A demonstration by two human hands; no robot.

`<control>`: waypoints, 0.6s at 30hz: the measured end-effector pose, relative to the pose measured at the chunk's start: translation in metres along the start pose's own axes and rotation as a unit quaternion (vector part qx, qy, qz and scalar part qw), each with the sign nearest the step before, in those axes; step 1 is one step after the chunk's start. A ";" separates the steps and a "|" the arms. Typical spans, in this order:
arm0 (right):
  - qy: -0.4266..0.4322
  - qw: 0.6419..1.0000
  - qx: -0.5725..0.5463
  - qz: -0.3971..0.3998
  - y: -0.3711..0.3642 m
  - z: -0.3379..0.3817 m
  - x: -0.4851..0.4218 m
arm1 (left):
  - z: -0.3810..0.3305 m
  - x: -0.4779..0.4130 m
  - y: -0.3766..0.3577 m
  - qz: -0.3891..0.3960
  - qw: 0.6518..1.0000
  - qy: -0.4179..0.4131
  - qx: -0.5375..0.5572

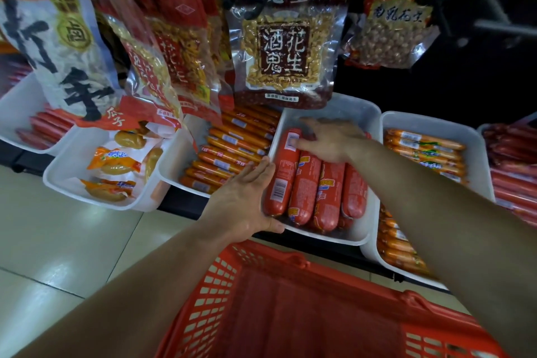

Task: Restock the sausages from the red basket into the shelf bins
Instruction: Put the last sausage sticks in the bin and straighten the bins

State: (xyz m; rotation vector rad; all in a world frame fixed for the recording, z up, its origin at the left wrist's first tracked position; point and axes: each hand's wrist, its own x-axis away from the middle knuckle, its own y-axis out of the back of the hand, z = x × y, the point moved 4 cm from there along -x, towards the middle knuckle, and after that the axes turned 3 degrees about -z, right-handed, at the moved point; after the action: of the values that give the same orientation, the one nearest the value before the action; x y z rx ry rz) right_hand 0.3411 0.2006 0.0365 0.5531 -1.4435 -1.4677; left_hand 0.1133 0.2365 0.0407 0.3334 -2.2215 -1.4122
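left hand (242,200) and right hand (331,139) touch glossy red sausages (329,192) in bin (359,113).

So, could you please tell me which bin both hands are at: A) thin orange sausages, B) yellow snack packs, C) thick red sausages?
C: the right hand lies flat on the thick red sausages, and the left hand touches the front-left corner of the white bin that holds them.

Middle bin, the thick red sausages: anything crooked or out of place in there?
Only the leftmost sausage: it sits further back than its neighbours, pressed against the white bin's left wall. The right hand touches its far end, and the left hand rests against the bin's front-left corner. Nothing looks spilled or torn.
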 end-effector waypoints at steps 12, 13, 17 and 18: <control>-0.014 0.997 0.076 -0.023 -0.011 -0.044 0.030 | -0.001 -0.002 0.001 0.006 1.000 0.024 -0.010; -0.018 0.996 0.085 -0.024 -0.010 -0.043 0.030 | 0.000 -0.002 0.001 0.004 1.000 0.024 -0.005; -0.026 0.995 0.088 -0.034 -0.011 -0.040 0.030 | 0.001 -0.002 -0.001 0.002 1.000 0.026 -0.001; -0.030 0.995 0.088 -0.032 -0.011 -0.040 0.030 | 0.000 -0.003 -0.001 0.002 1.000 0.026 -0.002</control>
State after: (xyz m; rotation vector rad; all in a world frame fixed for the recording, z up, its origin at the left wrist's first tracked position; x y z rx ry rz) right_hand 0.3586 0.1531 0.0274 0.6745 -1.6265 -1.4262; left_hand 0.1154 0.2375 0.0393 0.3608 -2.1756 -1.3903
